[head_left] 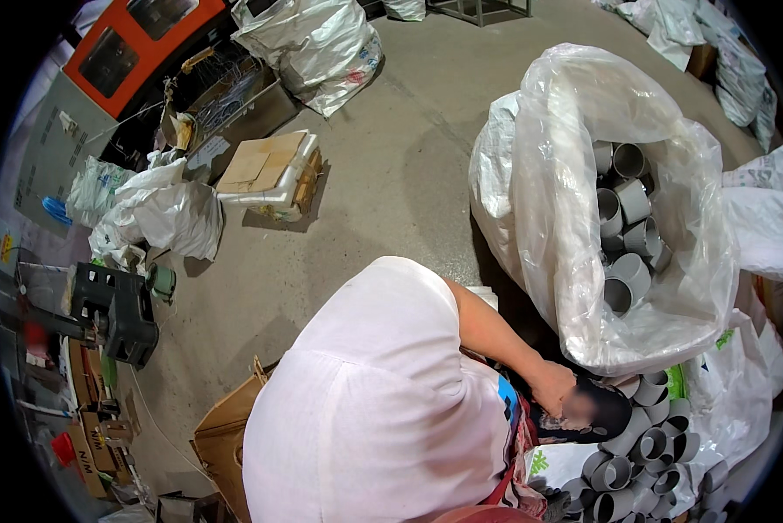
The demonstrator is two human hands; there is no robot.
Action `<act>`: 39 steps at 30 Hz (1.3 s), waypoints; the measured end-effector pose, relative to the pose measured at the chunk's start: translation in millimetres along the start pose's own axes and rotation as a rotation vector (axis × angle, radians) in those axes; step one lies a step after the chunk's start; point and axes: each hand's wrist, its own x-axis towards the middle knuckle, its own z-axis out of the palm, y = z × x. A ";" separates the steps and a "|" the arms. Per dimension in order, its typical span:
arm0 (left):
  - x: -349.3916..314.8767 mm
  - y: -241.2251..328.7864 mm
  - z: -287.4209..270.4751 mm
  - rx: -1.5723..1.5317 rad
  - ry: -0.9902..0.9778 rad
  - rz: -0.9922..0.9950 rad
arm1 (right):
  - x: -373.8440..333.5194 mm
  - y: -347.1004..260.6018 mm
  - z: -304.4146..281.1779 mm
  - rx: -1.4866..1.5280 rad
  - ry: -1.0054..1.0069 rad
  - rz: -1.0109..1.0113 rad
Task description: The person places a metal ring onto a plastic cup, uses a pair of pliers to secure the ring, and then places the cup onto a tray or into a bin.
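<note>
A white sleeve (383,366) fills the lower middle, and a bare forearm runs from it to the right. I take this to be my left arm. At its end my left hand (551,386) rests against a dark, patterned thing (613,411), perhaps a shoe or covered foot. A blurred patch hides the fingertips, so their grip does not show. My right hand is not visible. Beside the dark thing lies a heap of short grey pipe fittings (612,472). Just beyond stands a large clear plastic bag (548,218) inside a white sack, holding several more grey fittings (633,202).
Cardboard lies on a white box (308,196) at the far left, near white sacks (178,209). A black plastic stool (132,318) stands at the left, with an orange machine (112,57) behind. An open carton (226,436) sits beside my sleeve. More sacks (744,87) line the right.
</note>
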 end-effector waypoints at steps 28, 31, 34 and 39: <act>65.3 56.1 2.4 -0.796 0.079 0.098 | -155.3 29.4 -68.2 0.395 0.348 0.102; 98.0 63.4 4.9 -0.771 0.223 -0.011 | -137.2 43.8 -86.7 -0.156 0.493 -0.050; 136.2 77.6 15.5 -0.856 0.263 0.076 | -117.4 34.5 -104.6 -0.300 0.538 0.057; 207.5 84.0 30.2 -1.053 0.246 -0.109 | -73.1 -14.9 -106.5 -0.604 0.491 -0.161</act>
